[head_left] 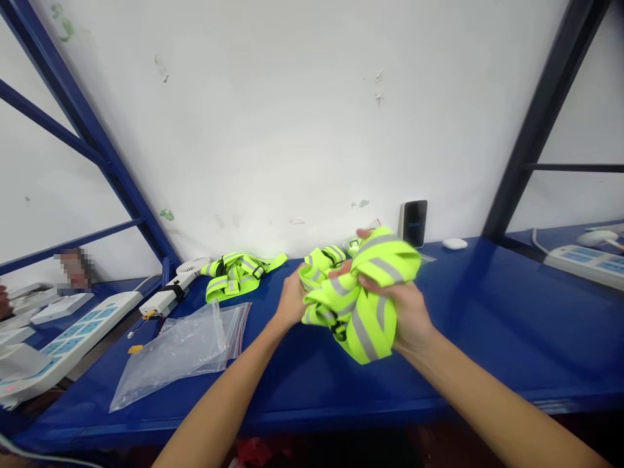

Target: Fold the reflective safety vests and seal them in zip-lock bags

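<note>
A bunched neon yellow reflective vest with grey stripes is held above the blue table by both hands. My left hand grips its left side with fingers closed into the fabric. My right hand is wrapped round its right side, thumb on top. A second yellow vest lies flat at the back left of the table, and a third bundle sits just behind the one I hold.
Clear zip bags lie on the table at the left. A white handheld fan and white power strips sit farther left. A dark phone leans on the wall, a white earbud case beside it. Blue rack posts frame the bench.
</note>
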Tool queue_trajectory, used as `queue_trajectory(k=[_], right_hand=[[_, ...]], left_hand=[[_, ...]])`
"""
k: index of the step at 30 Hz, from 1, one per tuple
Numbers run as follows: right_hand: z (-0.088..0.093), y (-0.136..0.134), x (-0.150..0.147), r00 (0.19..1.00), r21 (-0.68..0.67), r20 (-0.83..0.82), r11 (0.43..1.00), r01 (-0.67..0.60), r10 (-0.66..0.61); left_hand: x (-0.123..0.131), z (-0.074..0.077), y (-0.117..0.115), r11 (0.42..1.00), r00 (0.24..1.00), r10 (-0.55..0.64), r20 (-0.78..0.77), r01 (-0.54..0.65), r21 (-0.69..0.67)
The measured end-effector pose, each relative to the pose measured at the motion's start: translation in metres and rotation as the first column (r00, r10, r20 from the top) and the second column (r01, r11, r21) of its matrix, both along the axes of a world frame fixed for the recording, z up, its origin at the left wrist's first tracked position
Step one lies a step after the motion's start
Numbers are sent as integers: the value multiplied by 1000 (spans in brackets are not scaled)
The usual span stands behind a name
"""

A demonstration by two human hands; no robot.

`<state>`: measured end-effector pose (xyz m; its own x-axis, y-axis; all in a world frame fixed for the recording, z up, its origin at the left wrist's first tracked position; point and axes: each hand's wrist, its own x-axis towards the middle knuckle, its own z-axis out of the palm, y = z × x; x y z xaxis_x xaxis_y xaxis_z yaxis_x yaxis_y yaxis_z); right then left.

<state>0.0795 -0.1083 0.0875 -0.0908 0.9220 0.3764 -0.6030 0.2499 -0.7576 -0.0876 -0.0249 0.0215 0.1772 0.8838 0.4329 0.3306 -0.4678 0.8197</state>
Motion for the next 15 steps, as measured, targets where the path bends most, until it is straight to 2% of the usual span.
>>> queue_trajectory(k=[2,4,6,8,10,12,14,15], right_hand=[[-13,-4,0,995,-82,11,992,-94,95],[-28,-5,-1,983,-124,66,979,-163,172],[-42,-1,-2,969,-152,123,969,-196,215],[-52,5,-2,965,-193,180,969,-156,191],[-56,15,0,942,-179,305,980,-85,138],[-57,27,3,884,-77,466,997,0,37],[-56,39,6,805,90,572,987,130,-158],[-56,45,8,761,181,588,961,207,-275]], left_hand=[[-14,1,5,974,972,148,-183,-111,199],[-22,-1,9,945,937,233,-260,-155,289],[-26,-2,11,916,915,295,-276,-189,353],[-26,-1,11,885,910,338,-239,-220,411],[-21,1,7,854,927,344,-148,-244,460],[-12,4,-1,832,955,297,-15,-251,496],[0,4,-11,823,967,231,106,-253,509],[7,3,-16,824,968,207,143,-252,507]])
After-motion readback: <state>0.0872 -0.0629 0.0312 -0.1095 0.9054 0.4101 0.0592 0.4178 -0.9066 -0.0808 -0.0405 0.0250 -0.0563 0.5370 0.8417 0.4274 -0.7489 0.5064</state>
